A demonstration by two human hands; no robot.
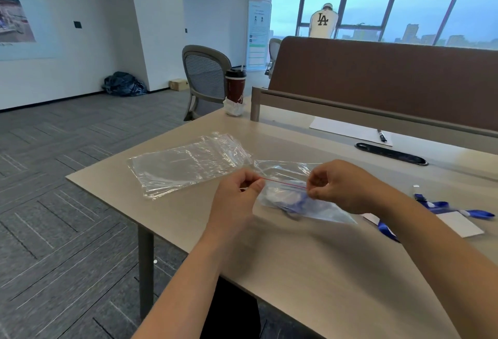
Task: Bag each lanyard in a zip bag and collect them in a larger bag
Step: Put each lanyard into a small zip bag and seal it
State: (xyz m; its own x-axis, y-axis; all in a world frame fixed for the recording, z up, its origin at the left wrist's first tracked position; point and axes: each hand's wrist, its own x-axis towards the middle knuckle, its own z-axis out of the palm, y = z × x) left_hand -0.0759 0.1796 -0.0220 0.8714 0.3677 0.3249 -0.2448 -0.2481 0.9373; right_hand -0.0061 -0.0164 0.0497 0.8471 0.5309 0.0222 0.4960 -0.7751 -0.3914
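A small clear zip bag [285,190] with a red seal line hangs just above the table, and a blue lanyard [292,202] shows through it. My left hand [239,193] pinches the left end of the seal. My right hand [342,186] pinches the right end. A larger clear bag [186,166] lies flat on the table to the left of my hands. Another blue lanyard [442,205] with a white card [458,224] lies loose on the table to the right.
The beige table [310,271] ends at a brown divider [377,82] at the back. A dark cup [235,86], a paper sheet with a pen [381,135] and a black cable slot [392,153] sit near the divider. A grey chair [204,77] stands behind the table's left corner.
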